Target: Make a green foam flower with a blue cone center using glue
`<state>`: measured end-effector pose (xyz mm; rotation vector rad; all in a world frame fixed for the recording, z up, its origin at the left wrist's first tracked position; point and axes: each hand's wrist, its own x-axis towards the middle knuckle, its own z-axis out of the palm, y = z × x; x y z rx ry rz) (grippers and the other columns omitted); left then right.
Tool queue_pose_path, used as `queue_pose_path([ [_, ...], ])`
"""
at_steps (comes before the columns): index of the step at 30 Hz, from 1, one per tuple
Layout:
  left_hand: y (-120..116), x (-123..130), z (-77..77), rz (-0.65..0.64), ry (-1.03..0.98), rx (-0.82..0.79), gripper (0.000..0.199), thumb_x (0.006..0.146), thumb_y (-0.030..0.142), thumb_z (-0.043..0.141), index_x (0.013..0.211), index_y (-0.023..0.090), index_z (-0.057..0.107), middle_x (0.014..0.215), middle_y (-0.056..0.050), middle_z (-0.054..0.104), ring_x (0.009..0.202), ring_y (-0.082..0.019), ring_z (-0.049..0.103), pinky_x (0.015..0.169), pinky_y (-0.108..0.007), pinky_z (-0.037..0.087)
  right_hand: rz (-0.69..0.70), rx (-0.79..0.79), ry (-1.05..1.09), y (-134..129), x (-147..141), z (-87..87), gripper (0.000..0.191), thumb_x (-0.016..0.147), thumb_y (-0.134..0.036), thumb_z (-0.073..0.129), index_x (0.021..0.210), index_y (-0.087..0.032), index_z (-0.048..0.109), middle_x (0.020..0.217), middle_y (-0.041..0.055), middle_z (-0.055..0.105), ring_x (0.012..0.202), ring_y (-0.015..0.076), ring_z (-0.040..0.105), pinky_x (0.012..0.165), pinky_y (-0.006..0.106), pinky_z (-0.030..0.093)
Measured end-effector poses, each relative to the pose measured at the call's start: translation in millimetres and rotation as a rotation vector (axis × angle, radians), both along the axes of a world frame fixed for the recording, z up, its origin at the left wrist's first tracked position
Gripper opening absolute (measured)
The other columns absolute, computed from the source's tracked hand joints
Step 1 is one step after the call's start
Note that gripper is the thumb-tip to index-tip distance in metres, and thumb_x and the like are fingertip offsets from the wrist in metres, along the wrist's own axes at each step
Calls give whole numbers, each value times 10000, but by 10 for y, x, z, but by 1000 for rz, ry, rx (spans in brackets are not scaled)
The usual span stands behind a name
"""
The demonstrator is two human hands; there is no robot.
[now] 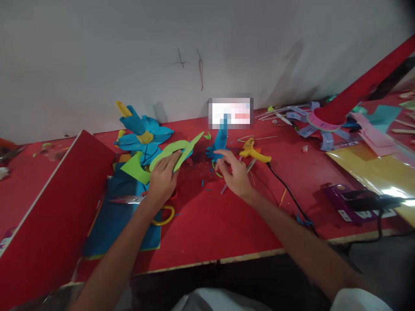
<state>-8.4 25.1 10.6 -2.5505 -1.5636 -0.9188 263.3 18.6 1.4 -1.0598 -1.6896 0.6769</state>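
left of the blue fringed sheet cone [221, 139], the left hand [163, 177] grasps a curved lime-green sheet cutout [165, 153], probably to keep it raised. the right hand [237, 176] is at the cone's base, its grip unclear. right of the cone lies a yellow plastic glue gun [254, 152], presumably for reach.

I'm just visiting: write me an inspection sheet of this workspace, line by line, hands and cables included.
Surface: red table, littered around the middle.
Work things: green cut-out; tapered blue piece; blue flower; yellow glue gun.
Clutter: small scraps; scissors lying partly over blue sheets.
Left hand: holding the green cut-out.
Right hand: fingers bent beside the tapered blue piece; contact unclear.
Cables: black cable from the yellow glue gun towards the table's front edge; dark cords at the purple power strip.
Surroundings: grey wall behind, red panel at left.
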Motion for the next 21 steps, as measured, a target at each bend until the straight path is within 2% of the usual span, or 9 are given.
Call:
queue_pose_path([
  [3, -90, 117, 4, -153, 121, 1, 538, 1022, 190, 474, 1559, 197, 512, 1494, -128, 645, 1354, -278, 628, 1177, -477, 471, 73, -134, 30, 67, 16, -23, 468, 1084, -510, 433, 1491, -300, 525, 699, -18, 631, 560, 182, 530, 591, 326, 467],
  [5, -134, 193, -24, -269, 197, 9, 515, 1021, 133, 432, 1512, 212, 566, 1466, -114, 670, 1337, -261, 647, 1185, -480, 461, 102, -192, 58, 108, 6, -62, 513, 1077, -560, 417, 1506, -296, 512, 641, -40, 561, 511, 169, 453, 548, 310, 419],
  [7, -165, 250, -49, -362, 244, 33, 502, 1028, 92, 384, 1454, 221, 614, 1434, -96, 695, 1320, -242, 662, 1193, -482, 450, 104, -220, 84, 144, -12, -109, 475, 1051, -558, 470, 1403, -265, 595, 642, -40, 539, 536, 164, 467, 552, 298, 408],
  [10, -181, 269, -56, -415, 274, 45, 477, 1040, 92, 387, 1419, 245, 632, 1424, -77, 704, 1304, -237, 671, 1194, -492, 443, 99, -210, 83, 184, -37, -169, 280, 958, -459, 621, 1082, -221, 702, 758, 0, 630, 641, 160, 556, 603, 290, 438],
  [12, -171, 242, -49, -363, 269, 19, 494, 1026, 88, 414, 1441, 265, 614, 1447, -84, 687, 1298, -254, 668, 1180, -506, 448, 95, -200, 82, 200, -41, -191, 193, 916, -394, 651, 967, -214, 696, 777, 3, 639, 646, 152, 557, 605, 284, 432],
  [16, -113, 155, -59, -133, 193, -13, 562, 974, 88, 481, 1513, 231, 546, 1440, -158, 657, 1322, -323, 626, 1133, -535, 475, 99, -212, 157, 209, -17, -172, 186, 931, -395, 635, 987, -225, 686, 648, -41, 509, 566, 139, 469, 547, 274, 350],
  [19, -55, 112, -95, 59, -67, -17, 539, 977, 210, 569, 1514, 234, 528, 1415, -172, 627, 1273, -310, 640, 1076, -484, 535, 80, -207, 224, 209, 8, -129, 223, 934, -448, 654, 998, -236, 682, 647, -35, 497, 573, 150, 464, 540, 284, 338],
  [21, -15, 96, -133, 123, -309, -62, 626, 955, 302, 644, 1551, 253, 460, 1438, -168, 592, 1191, -268, 673, 994, -419, 589, 59, -199, 251, 202, 14, -108, 241, 933, -476, 664, 1000, -245, 683, 669, -23, 520, 588, 160, 480, 537, 289, 347],
])
